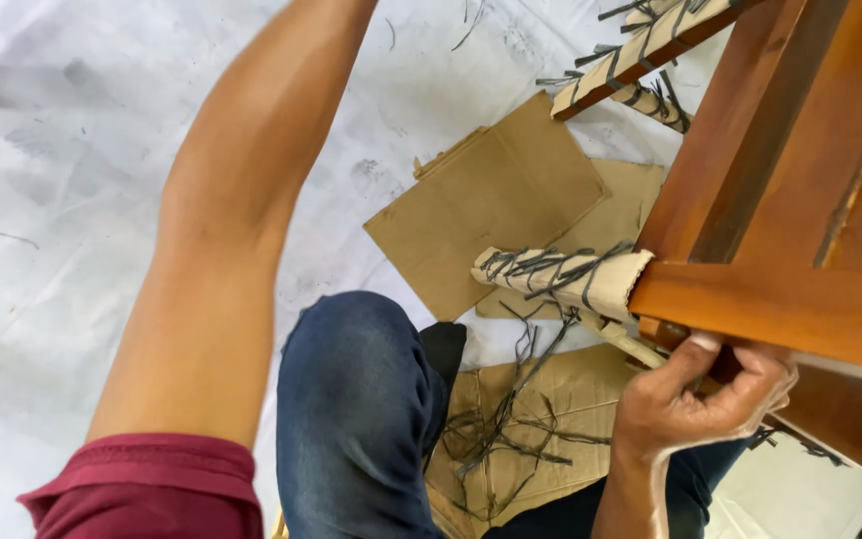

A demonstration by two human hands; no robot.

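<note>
Right hand (pixel 695 399) is curled under the lower edge of a reddish-brown wooden furniture frame (pixel 780 200), fingers bent around a pale strip (pixel 631 347) that sticks out from beneath the wood, thumb pressed up against the rail. That frame fills the upper right of the view and hangs over the person's lap. One frame end (pixel 566 277) juts out to the left, padded with pale cardboard and bound with dark, thin bands; it sits just above and to the left of the right hand. A 2nd padded and banded end (pixel 641 50) shows farther up, near the top edge.

Left arm (pixel 231 230) stretches up and away across the view and runs out of the picture at the top, so its hand is not in view. A dark red sleeve (pixel 147 489) covers the upper arm at the bottom left.

Between the arms, a knee in blue jeans (pixel 356 409) rises from the bottom edge. Flat cardboard sheets (pixel 486 200) lie on the white floor covering (pixel 52 250) beyond the knee, and another sheet near the right hand carries a tangle of cut dark bands (pixel 511 429).
</note>
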